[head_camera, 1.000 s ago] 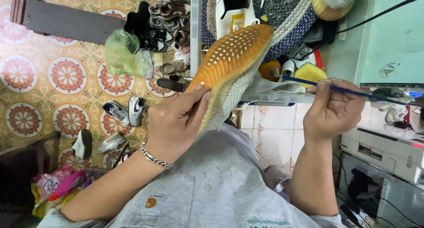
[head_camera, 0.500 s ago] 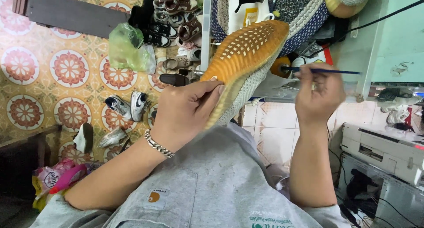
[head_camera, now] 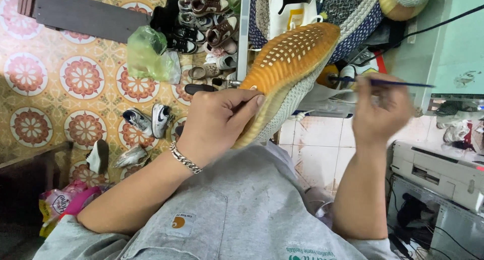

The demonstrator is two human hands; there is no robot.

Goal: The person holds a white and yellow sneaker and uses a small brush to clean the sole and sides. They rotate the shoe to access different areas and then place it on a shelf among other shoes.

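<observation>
1. The patterned tile floor [head_camera: 75,88] lies left of the sneaker, strewn with small shoes [head_camera: 151,120].
2. The knit sneaker [head_camera: 290,71], gum sole up, sits tilted in the left hand [head_camera: 217,121], fingers clamped on its heel.
3. The right hand [head_camera: 380,114] pinches a thin blue brush [head_camera: 383,82]; since a second ago its tip has moved closer to the sneaker's sole edge.

The person wears a grey short-sleeved T-shirt [head_camera: 242,209], lower centre of the frame, with a chest pocket bearing a small square patch [head_camera: 180,222]. Green lettering runs along its lower edge. A silver chain bracelet [head_camera: 185,158] encircles the left wrist. Both forearms are bare.
</observation>
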